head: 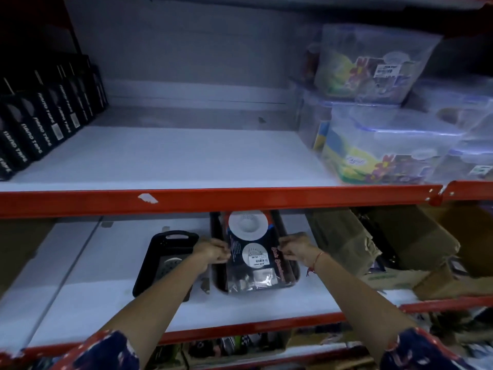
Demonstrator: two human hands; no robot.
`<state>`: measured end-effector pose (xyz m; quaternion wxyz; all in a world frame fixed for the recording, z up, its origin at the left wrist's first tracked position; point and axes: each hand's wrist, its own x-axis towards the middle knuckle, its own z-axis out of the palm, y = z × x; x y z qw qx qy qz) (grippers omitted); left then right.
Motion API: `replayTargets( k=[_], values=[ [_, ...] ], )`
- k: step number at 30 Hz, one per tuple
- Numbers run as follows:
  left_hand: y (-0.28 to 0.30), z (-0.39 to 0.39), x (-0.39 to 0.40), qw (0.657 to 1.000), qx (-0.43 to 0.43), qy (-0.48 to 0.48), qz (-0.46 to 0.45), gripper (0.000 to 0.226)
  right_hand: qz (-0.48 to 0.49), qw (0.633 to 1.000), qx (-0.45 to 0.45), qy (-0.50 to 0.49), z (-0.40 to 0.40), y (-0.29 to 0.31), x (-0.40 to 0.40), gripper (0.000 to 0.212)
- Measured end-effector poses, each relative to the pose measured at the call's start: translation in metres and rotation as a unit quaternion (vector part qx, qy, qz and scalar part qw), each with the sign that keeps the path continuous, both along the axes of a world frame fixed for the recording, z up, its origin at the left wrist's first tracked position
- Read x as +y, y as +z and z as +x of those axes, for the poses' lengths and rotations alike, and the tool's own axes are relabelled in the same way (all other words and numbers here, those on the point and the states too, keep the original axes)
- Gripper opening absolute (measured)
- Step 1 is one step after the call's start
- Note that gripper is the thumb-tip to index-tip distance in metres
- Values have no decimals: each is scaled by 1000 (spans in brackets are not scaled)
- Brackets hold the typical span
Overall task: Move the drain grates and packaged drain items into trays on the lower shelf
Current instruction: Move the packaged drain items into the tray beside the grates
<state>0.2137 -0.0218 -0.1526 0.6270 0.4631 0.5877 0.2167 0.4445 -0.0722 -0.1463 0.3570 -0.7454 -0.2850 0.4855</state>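
On the lower shelf two black trays stand side by side. The right tray (293, 273) holds packaged drain items (252, 252): dark cards with white round strainers under clear plastic. My left hand (212, 252) pinches the left edge of the top package, and my right hand (297, 248) pinches its right edge. Both hands rest over the tray. The left tray (149, 265) has a handle slot at its far end and holds a round grey drain grate (168, 265), partly hidden by my left forearm.
The upper shelf (173, 156) carries black tape boxes (40, 124) at the left and clear plastic containers (378, 134) at the right. A red shelf rail (240, 200) crosses above the trays. Cardboard boxes (400, 249) fill the lower shelf's right side.
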Motion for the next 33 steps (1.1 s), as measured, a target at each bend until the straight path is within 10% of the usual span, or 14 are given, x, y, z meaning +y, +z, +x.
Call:
replayTargets(
  k=[11,17,25,33],
  values=[
    [9,-20,22,999,31,-5,-19,31,-46,931,-345,109,-29,7,24,17],
    [12,-98,40,994,58,83,-30,31,65,927,-346,130,-121,20,50,29],
    [2,-153,42,990,102,56,-85,43,-50,988,14,143,-235,11,54,22],
    [3,-156,47,982,-28,3,-188,79,-114,981,101,120,-259,1,58,30]
  ],
)
